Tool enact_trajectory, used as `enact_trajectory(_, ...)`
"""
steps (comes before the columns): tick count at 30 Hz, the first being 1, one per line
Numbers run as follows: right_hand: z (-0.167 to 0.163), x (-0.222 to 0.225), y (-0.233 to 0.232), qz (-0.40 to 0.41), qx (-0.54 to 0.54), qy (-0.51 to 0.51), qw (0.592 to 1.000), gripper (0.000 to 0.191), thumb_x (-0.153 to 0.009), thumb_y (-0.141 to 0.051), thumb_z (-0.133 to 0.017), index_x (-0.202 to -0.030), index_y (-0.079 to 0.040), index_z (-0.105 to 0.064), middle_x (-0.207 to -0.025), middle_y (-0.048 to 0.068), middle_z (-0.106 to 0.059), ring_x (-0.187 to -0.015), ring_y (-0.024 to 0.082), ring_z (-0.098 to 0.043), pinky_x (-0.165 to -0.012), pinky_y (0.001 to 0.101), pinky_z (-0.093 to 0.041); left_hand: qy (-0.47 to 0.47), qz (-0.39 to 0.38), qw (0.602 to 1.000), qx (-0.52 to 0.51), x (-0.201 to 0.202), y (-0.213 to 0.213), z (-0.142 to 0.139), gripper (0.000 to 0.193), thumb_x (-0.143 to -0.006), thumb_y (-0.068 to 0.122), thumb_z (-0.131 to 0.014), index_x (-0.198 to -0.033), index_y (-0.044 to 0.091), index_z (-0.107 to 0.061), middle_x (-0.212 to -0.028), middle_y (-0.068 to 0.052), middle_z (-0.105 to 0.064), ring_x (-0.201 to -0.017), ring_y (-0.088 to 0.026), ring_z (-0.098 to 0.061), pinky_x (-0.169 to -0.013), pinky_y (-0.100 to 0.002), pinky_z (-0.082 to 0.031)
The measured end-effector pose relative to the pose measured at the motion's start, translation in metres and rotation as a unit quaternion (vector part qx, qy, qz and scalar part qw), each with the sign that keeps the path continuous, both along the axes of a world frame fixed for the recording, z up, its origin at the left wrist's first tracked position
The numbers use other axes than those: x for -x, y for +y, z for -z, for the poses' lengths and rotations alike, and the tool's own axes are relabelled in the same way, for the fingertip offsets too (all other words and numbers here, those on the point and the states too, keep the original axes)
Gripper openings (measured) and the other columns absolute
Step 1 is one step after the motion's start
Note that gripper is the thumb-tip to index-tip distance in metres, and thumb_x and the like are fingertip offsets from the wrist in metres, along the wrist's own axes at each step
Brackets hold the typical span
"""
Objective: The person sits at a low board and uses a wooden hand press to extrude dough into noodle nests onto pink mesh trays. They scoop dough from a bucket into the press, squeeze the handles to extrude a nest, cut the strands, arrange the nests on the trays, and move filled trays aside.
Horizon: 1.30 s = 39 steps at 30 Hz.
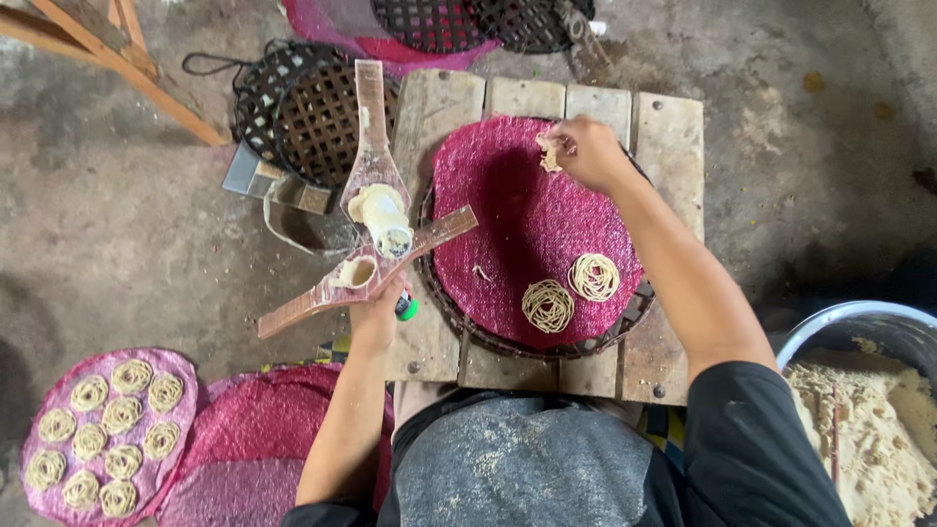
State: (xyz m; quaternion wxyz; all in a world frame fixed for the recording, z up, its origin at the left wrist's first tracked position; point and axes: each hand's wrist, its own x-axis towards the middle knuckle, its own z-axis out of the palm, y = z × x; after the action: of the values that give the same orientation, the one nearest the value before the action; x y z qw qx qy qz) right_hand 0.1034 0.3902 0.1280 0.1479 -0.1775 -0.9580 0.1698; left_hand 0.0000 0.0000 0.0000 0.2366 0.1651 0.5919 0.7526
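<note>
Below the right hand, a round magenta mesh mat covered the plank worktop. The left hand gripped a wooden lever press, its fingers hidden. Right fingers pinched a pale dough scrap.

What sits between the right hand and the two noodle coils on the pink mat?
Head view: only bare pink mesh mat. The right hand, pinching a dough scrap, is at the mat's far edge; the two noodle coils lie near the front edge.
</note>
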Motion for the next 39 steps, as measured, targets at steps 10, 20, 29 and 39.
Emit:
enact_trajectory(10, -0.035, -0.006, -0.025, 0.065, 0.273, 0.031, 0.959, 0.026, -0.096, -0.004, -0.068, -0.122, -0.003, -0.072, -0.114, 0.010, -0.075, -0.103, 0.020, -0.070, -0.095, 0.0338, -0.057, 0.276, -0.013, 0.948, 0.159, 0.047, 0.082, -0.083, 0.020, -0.094, 0.014, -0.072, -0.110, 0.005, -0.065, -0.105, -0.007, -0.073, -0.090, -0.015, -0.070, -0.075, -0.030, -0.060)
enact_trajectory(20, -0.132, -0.121, -0.078, 0.004, 0.339, 0.174, 0.925, 0.036, -0.089, 0.003, -0.069, -0.123, -0.002, -0.061, -0.107, 0.004, -0.070, -0.099, 0.014, -0.069, -0.092, 0.0303, -0.058, 0.641, 0.036, 0.766, 0.022, -0.051, 0.207, -0.169, 0.060, -0.080, 0.036, -0.085, -0.130, 0.015, -0.059, -0.130, -0.015, -0.067, -0.109, -0.034, -0.067, -0.092, -0.040, -0.056)
enact_trajectory(29, -0.109, -0.243, -0.108, 0.075, 0.012, 0.275, 0.959, 0.014, -0.082, -0.003, -0.061, -0.094, -0.005, -0.067, -0.132, 0.018, -0.056, -0.126, 0.040, -0.051, -0.114, 0.0459, -0.046, 0.456, 0.347, 0.813, 0.103, -0.158, 0.264, -0.168, 0.044, -0.083, 0.039, -0.085, -0.112, 0.010, -0.071, -0.099, -0.014, -0.074, -0.091, -0.038, -0.069, -0.073, -0.047, -0.055)
enact_trajectory(39, 0.016, -0.473, -0.159, 0.509, 0.159, -0.385, 0.753, 0.039, -0.088, -0.034, -0.075, -0.111, -0.004, -0.068, -0.107, 0.022, -0.071, -0.096, 0.039, -0.070, -0.083, 0.0496, -0.057, 0.349, 0.447, 0.814, -0.122, -0.238, 0.276, -0.129, 0.050, -0.091, 0.017, -0.080, -0.133, 0.001, -0.059, -0.115, -0.014, -0.072, -0.107, -0.028, -0.070, -0.089, -0.038, -0.055)
